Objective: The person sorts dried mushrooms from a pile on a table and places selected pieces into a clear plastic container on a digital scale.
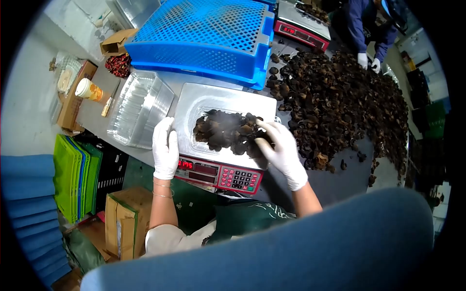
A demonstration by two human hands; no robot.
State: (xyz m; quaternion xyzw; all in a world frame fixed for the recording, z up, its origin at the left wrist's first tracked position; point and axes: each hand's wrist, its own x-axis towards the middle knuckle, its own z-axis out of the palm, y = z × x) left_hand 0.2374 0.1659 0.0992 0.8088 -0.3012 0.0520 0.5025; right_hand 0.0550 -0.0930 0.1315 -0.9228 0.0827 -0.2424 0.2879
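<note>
A clear plastic tray [196, 141] sits on the metal plate of a red scale [241, 180], whose left display is lit. Dark brown pieces that look like dried mushrooms [225, 130] are heaped in it. My left hand [165, 148], in a white glove, rests at the plate's left edge with its fingers stretched out, holding nothing. My white-gloved right hand [280, 148] reaches over the tray's right side. Its thumb and fingers are spread at the edge of the heap; I see nothing gripped between them.
Loose mushrooms [335, 104] cover the table to the right. Stacked clear trays [141, 109] stand left, near a paper cup [89, 90] and a knife [108, 104]. Behind are a blue crate [194, 58] and another scale [301, 34]. A co-worker's gloved hands [369, 62] are at the far right.
</note>
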